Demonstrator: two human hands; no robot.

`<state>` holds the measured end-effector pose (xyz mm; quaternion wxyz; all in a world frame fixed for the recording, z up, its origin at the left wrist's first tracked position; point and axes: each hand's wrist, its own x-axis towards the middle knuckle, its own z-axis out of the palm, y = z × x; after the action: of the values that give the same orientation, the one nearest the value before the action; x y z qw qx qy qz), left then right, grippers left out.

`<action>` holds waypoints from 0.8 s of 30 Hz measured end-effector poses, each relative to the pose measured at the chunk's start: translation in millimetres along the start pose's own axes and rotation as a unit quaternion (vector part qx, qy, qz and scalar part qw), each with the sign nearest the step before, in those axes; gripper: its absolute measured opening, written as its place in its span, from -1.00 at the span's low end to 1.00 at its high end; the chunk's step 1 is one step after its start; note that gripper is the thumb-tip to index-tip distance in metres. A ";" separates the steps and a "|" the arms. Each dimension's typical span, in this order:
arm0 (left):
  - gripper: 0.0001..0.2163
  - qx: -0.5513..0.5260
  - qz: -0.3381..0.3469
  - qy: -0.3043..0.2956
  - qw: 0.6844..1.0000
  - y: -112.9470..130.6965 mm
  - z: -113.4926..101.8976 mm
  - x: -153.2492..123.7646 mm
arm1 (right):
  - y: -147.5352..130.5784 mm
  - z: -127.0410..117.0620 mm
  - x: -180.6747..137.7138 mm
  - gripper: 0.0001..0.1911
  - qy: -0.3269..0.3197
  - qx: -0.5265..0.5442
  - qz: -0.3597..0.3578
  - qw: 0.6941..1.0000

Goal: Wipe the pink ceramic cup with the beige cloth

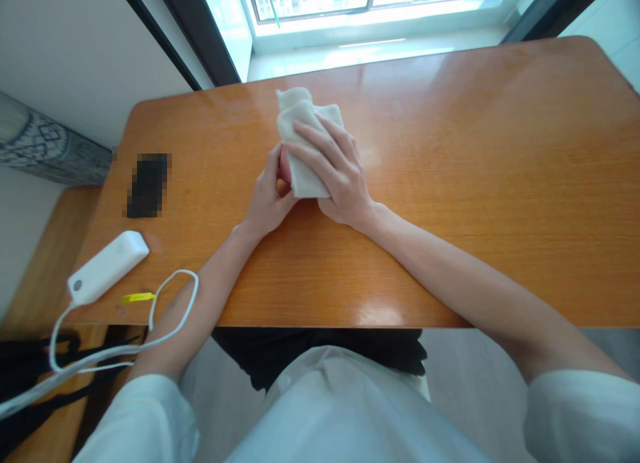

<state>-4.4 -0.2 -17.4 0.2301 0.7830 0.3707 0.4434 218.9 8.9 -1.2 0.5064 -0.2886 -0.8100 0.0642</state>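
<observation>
A folded white cloth (300,126) lies near the middle of the orange wooden table (450,203). My right hand (335,173) rests on top of it, fingers spread over the cloth and curling round its near edge. My left hand (267,199) touches the cloth's left side, thumb and fingertips pinching its lower corner. Part of the cloth under my right palm is hidden.
A white power bank (107,266) sits at the table's front left corner, its white cable (165,316) looping off the edge. A blurred dark flat object (147,185) lies behind it. A window sill (375,23) runs beyond the far edge. A black bag (30,363) lies at lower left.
</observation>
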 end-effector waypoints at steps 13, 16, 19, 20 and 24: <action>-0.29 0.009 -0.001 -0.001 1.000 -0.3 -0.4 1.3 | 0.4 1.3 1.6 -0.41 -0.012 -0.021 0.023 0.999; -0.35 0.008 0.009 0.006 1.000 -2.6 1.7 0.8 | -2.9 0.9 2.7 -0.42 -0.035 -0.027 -0.012 0.999; -0.25 0.019 0.000 0.017 1.000 -4.1 3.3 2.6 | 5.3 0.6 3.6 -0.41 0.028 0.022 0.094 0.995; -0.22 0.020 0.002 0.018 1.000 -3.8 3.3 3.1 | 8.3 0.7 3.5 -0.41 0.043 0.035 0.128 0.990; -0.24 0.014 -0.007 0.008 1.000 -1.4 1.2 1.4 | 8.7 3.3 1.2 -0.40 0.034 0.012 0.090 0.995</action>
<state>-3.4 1.8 -18.2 0.2197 0.7796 0.3843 0.4430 219.2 17.3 -5.3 0.5296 -0.3563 -0.7620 0.1091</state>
